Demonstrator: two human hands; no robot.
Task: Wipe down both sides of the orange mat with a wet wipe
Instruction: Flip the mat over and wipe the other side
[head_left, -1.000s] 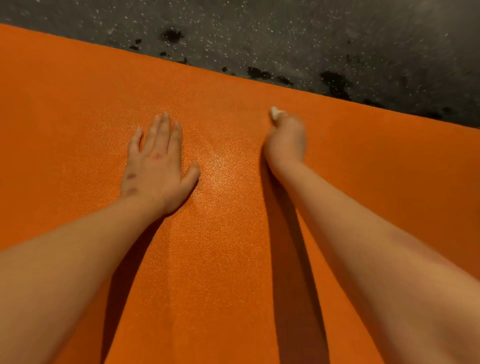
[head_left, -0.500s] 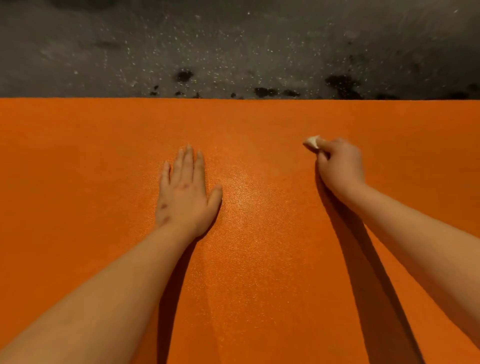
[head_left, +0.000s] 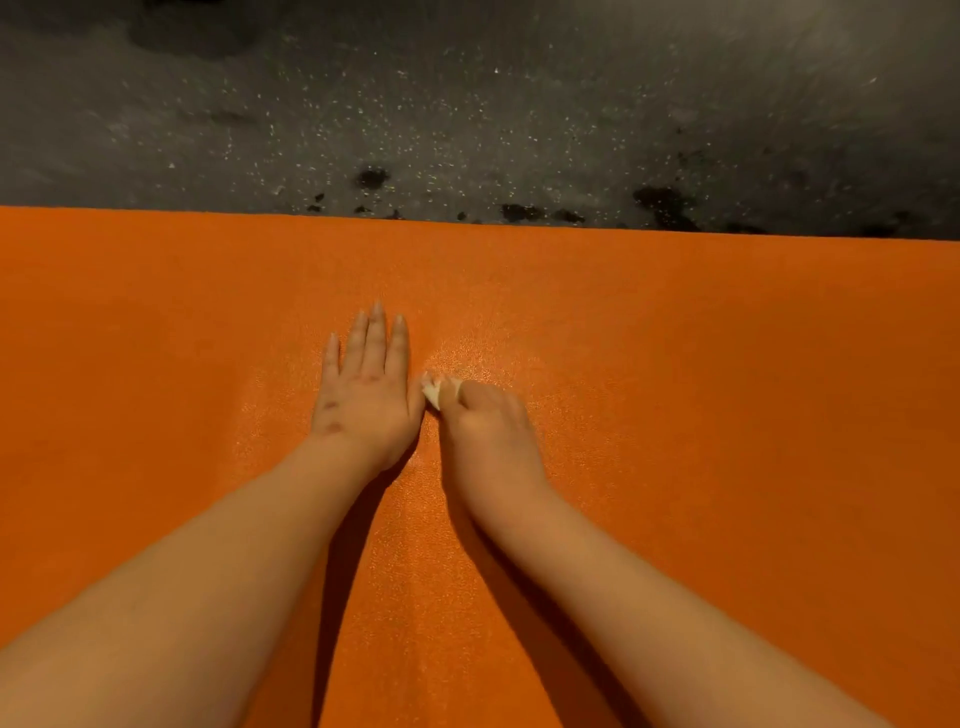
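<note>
1. The fingers (head_left: 376, 338) of our left hand (head_left: 363, 400) lie straight and close together, pressed flat on the mat (head_left: 727, 415), tips pointing to 12 o'clock.
2. The fingers of our right hand (head_left: 488, 431) are curled under and clamped on a small white wad of wipe (head_left: 434, 393). Only a bit of it peeks out at the hand's 11 o'clock.
3. The wipe sits low against the mat, between the two hands and right beside the thumb side of the left one. We cannot tell whether it touches that hand.
4. The left hand lies at 9 o'clock of the right hand, the two nearly side by side near the middle of the view. Its back is up and bears a few reddish marks.
5. Our bare forearms reach in from the lower edge, the left forearm (head_left: 208, 561) from 7 o'clock and the right forearm (head_left: 649, 587) from 5 o'clock. Each casts a dark shadow on the mat.
6. The orange mat lies flat and fills the lower two thirds of the view, running out of sight at 3, 6 and 9 o'clock. A faint sheen (head_left: 467, 358) shows on its grainy surface at 12 to 1 o'clock of the wipe.
7. Beyond the mat's straight far edge, at 12 o'clock, lies a grey speckled floor (head_left: 467, 104) with dark spots (head_left: 660, 202) close to that edge.
</note>
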